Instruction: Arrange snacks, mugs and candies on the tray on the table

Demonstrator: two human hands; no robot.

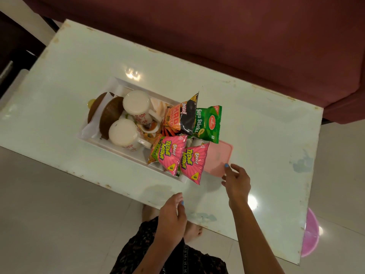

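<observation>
Right hand (236, 181): grip open, fingers spread, holding nothing; one fingertip just at the near corner of the pink lidded container (219, 158), contact or a hair apart, not resolvable. Left hand (172, 215): loosely curled above the near tabletop edge, apparently empty; whether fully closed cannot be told.

Pink lidded container: flat on the tabletop (256, 119), butted against the right end of the white tray (116, 83), partly covered by the packets. Contents not visible; possibly the candies, unconfirmed.

Packets, propped and overlapping at the tray's right end: two pink Bingo Tedhe Medhe packets (169, 153) side by side, the right-hand one overhanging the tray rim; green Soya Sticks packet (208, 124) behind them; orange-and-black Bingo Mad Angles packet (182, 117) beside that, leaning left.

Tray centre: two white mugs (136, 104) with red print, upside down. Tray left end: two brown ribbed bowls (110, 117) tipped on edge, one hanging over the rim.

Step judged: arranging near its end; snacks and mugs already on the tray, container not yet on it. Right hand placed to take or square up the container.

Next move calls for: closing the grip on the container's near corner, keeping clear of the overhanging pink packet, which looks easily toppled. No free tray floor visible at that end; some shifting of packets probably needed first.
</observation>
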